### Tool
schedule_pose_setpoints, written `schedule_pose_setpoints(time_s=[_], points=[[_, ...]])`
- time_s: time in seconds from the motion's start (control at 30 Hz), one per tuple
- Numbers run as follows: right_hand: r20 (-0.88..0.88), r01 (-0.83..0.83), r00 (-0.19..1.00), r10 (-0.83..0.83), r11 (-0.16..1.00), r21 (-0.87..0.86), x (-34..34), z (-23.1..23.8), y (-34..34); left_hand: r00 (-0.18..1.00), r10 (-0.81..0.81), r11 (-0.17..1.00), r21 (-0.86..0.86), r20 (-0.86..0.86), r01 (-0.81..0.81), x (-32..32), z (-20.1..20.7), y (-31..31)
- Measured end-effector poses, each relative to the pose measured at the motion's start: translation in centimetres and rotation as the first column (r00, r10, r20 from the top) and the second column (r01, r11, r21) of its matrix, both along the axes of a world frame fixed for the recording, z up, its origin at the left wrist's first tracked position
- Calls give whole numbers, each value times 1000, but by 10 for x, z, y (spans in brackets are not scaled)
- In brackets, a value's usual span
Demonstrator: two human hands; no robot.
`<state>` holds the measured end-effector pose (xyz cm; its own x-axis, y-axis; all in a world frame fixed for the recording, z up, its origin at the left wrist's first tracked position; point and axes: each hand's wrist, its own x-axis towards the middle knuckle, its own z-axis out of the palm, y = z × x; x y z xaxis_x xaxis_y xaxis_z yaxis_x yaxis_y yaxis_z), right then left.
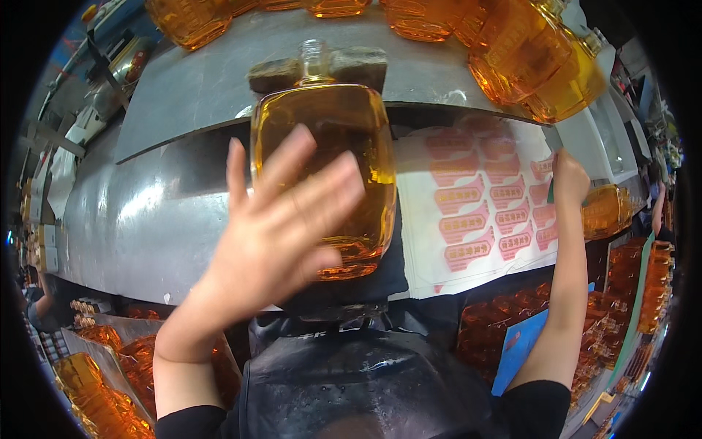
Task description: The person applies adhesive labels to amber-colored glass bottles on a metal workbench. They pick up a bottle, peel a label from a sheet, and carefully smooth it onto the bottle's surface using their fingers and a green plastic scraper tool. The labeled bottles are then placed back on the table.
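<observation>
An amber-filled glass bottle (351, 117) lies in front of me, its clear threaded neck (313, 60) toward the far side between two dark worn blocks (358, 67). Over its face my left hand (281, 212) is spread with fingers apart, slightly blurred; whether it touches the glass I cannot tell. To the right lies a white sheet of pink labels (461, 197) with gold print. My right hand (572, 179) is closed at the sheet's right side, its fingertips at the edge of a pink label (542, 167). A small dark green thing shows beside that hand.
Several amber bottles (512, 58) stand on the raised grey metal plate (183, 88) at the back. Another bottle (605, 212) lies beyond my right forearm. Crates of bottles (146, 358) sit low on both sides, with a blue panel (515, 351) at right. People's arms show at both edges.
</observation>
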<state>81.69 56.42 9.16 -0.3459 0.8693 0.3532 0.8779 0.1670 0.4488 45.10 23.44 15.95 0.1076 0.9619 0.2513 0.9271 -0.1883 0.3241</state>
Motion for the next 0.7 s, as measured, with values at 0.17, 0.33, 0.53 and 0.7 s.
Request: schedule_pose_setpoints(time_s=[0.17,0.33,0.53,0.7], points=[[-357,-540,746,562,825,168,-63,79,-120,983,-107,977,199,151,76,13,-40,-54],[-851,-829,349,392,552,-86,-115,169,-189,871,110,947,215,478,-238,13,-53,-16],[-773,-938,328,543,93,-333,-218,179,-166,774,35,943,236,632,-235,-11,-47,-30],[-777,-946,284,562,34,-322,-265,141,-139,907,203,939,188,369,-287,-4,-19,-12]])
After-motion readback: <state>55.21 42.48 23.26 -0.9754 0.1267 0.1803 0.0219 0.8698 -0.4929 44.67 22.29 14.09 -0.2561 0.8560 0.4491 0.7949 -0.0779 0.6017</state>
